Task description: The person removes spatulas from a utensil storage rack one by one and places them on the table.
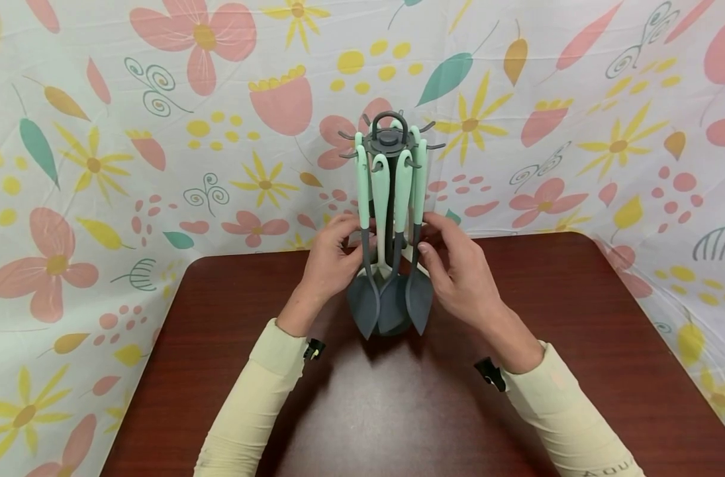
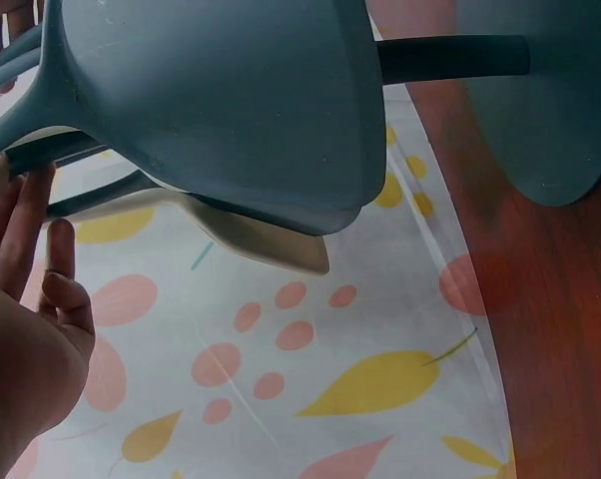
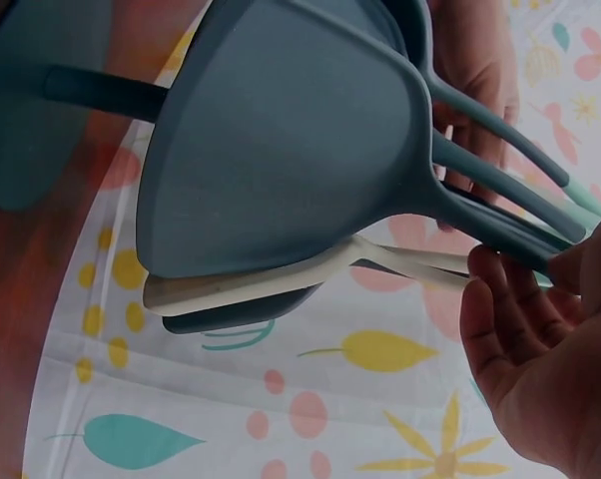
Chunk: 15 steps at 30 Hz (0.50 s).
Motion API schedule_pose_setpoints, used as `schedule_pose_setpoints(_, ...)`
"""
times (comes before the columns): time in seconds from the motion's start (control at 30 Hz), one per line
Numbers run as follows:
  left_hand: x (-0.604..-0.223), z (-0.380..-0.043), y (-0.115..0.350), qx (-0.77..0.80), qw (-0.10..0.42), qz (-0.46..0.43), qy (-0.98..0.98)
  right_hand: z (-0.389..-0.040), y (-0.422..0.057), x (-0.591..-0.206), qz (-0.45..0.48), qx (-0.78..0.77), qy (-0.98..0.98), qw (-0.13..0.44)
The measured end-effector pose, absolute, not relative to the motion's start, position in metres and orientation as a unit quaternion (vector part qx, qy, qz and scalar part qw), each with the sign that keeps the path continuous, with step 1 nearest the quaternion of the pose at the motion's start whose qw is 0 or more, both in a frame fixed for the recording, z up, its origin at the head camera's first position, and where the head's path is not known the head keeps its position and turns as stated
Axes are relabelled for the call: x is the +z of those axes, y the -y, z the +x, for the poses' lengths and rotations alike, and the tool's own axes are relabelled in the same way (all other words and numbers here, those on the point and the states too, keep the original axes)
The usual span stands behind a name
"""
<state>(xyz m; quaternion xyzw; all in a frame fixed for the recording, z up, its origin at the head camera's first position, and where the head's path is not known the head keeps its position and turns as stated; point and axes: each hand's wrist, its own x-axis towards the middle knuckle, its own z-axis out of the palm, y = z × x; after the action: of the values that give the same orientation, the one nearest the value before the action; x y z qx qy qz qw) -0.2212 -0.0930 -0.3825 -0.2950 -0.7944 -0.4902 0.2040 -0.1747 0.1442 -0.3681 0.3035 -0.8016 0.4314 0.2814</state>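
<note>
A utensil stand [image 1: 388, 139] with a looped top and a ring of hooks stands upright near the back edge of a reddish-brown desk [image 1: 249, 298], before a flower-printed cloth [image 1: 279, 106]. Several gray-headed utensils [image 1: 402, 189] with mint handles hang round it, and a pale utensil [image 3: 243, 284] hangs among them; those at the far side are largely hidden from the head view, so their number is hard to count.

A left hand [image 1: 332, 255] is at one side of the bunch, its fingers bent round the shafts and nearly closed, pinching a gray one. Exactly which utensil that is cannot be told, since the fingertips pass behind the handles and the left wrist view cuts the hand off at its edge. A right hand [image 1: 460, 265], at the other side, pinches a gray shaft between thumb and bent fingers, with little gap left; its thumb shows in front while most of the other fingers vanish behind.

The utensil heads cover much of the round base [image 2: 555, 110] in the head view, though both wrist views show part of it and the post rising from it. Pale sleeves [image 1: 249, 404] run out of the frame, cutting short the lettering [image 1: 609, 471] on the right one.
</note>
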Motion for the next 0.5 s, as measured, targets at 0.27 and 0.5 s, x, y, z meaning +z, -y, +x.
schedule_pose_setpoints(0.27,-0.3837,-0.2224,0.0914,-0.495,0.200,-0.292,0.794,-0.1742,-0.1426,-0.3681,0.300,0.420,0.807,0.286)
schedule_pose_setpoints(0.5,-0.3843,-0.2234,0.0914,-0.497,0.191,-0.293,0.794,-0.1740,-0.1410,-0.3686,0.300,0.419,0.807,0.288)
